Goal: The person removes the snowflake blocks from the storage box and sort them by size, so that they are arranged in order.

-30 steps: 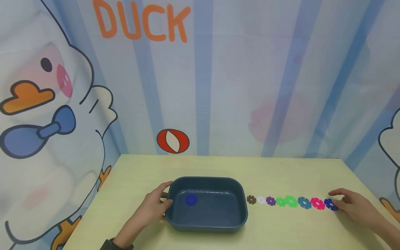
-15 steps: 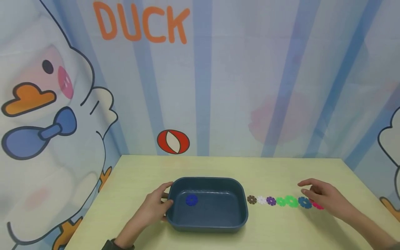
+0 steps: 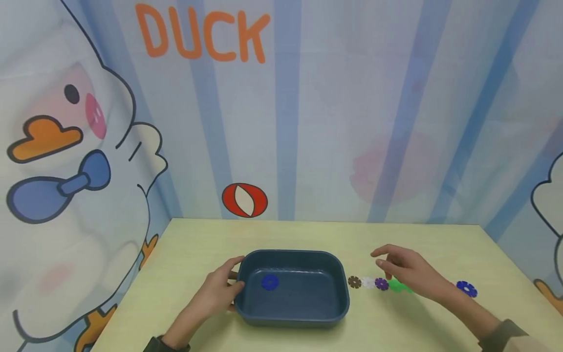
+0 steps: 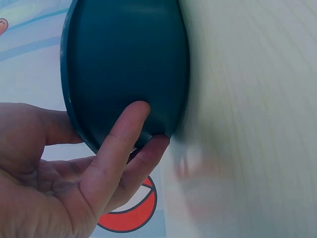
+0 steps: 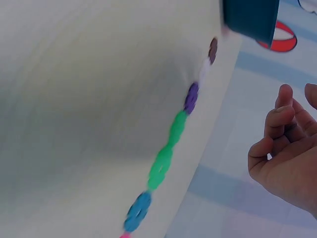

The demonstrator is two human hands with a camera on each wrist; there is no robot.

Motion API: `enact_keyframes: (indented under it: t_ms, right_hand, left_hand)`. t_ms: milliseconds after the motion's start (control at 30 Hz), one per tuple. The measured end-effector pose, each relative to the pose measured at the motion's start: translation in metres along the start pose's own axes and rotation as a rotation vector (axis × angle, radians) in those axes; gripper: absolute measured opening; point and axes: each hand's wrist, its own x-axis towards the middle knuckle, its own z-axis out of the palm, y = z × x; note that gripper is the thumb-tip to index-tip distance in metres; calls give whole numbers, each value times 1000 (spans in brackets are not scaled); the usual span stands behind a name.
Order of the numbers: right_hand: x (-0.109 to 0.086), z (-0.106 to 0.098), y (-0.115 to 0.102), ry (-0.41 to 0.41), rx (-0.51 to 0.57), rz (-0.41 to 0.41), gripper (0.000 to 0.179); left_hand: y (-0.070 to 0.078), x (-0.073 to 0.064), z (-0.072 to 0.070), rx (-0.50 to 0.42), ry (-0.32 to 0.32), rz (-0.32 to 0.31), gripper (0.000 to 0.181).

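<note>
My left hand (image 3: 218, 288) grips the left end of a dark blue tray (image 3: 290, 318); in the left wrist view its fingers (image 4: 119, 148) lie against the outer wall. A blue snowflake disc (image 3: 270, 282) lies inside the tray. My right hand (image 3: 409, 269) hovers over a row of notched snowflake discs, its fingers loosely bent with nothing between them. Brown (image 3: 354, 282), white (image 3: 368, 282), purple (image 3: 381, 284) and green (image 3: 398, 285) discs run rightward from the tray. In the right wrist view a lighter blue disc (image 5: 137, 210) follows the green ones. A dark blue disc (image 3: 466, 289) ends the row.
The pale yellow table (image 3: 211, 234) meets a striped duck-print cloth (image 3: 330, 122) at its back edge. My right forearm hides part of the disc row in the head view.
My right hand has lifted off the dark blue disc at the row's right end and moved left above the row. That disc stays on the table. The left hand and tray hold still.
</note>
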Motion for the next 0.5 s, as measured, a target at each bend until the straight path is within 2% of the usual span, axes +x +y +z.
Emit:
enact_keyframes:
  t_ms: [200, 500]
  right_hand:
    - [30, 25, -24, -35, -15, -73, 24]
    - [58, 49, -44, -77, -17, -159, 26]
  left_hand:
    - [-2, 1, -1, 1, 5, 2, 61]
    - [-2, 0, 1, -12, -3, 7, 61]
